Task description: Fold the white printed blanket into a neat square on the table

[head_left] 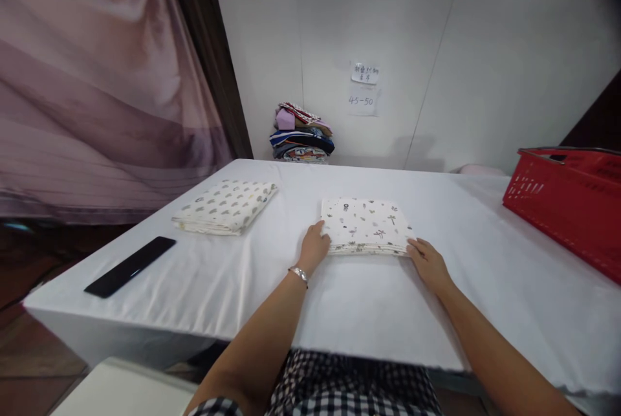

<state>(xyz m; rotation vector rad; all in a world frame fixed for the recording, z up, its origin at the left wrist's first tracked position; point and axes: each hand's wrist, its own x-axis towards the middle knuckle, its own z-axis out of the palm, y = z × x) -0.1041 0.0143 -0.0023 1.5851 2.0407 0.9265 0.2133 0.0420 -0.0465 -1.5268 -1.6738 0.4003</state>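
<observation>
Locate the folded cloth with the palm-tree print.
In the head view, the palm-tree cloth lies on the white tablecloth near the picture's middle, between the left hand and right hand, right of the other folded cloth.

Centre: left hand (314, 248) and right hand (429, 265) touch opposite sides of folded printed cloth (365, 225). Mid-left: grey-patterned cloth (226, 207). Right edge: red basket (572, 202).

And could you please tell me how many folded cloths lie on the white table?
2: the middle cloth, between the left hand and right hand, and the grey-patterned cloth to its left. The red basket may hide others.
</observation>
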